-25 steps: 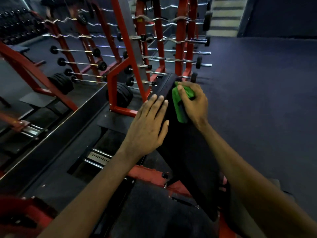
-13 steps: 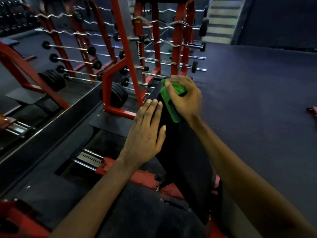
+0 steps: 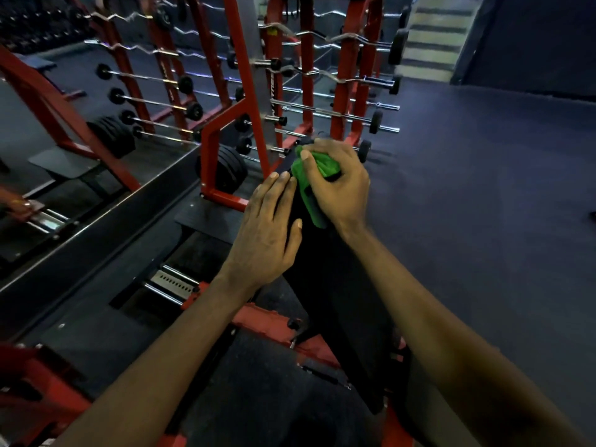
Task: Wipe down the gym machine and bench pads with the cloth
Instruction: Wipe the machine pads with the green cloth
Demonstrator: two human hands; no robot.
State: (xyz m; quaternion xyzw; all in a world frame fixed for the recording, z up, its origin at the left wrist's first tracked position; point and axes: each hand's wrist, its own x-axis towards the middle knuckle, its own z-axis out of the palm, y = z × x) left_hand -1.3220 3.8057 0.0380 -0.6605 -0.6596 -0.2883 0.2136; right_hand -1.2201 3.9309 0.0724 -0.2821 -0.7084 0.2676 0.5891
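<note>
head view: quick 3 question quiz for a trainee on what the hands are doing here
1. True or false: the right hand grips the green cloth at the top end of the black bench pad.
2. The left hand is: A) lifting a barbell, B) resting with straight fingers against the pad's left edge, C) out of view.
3. Fill in: the barbell rack behind the pad has a frame painted ____.

Key: 1 true; 2 B; 3 red.
</note>
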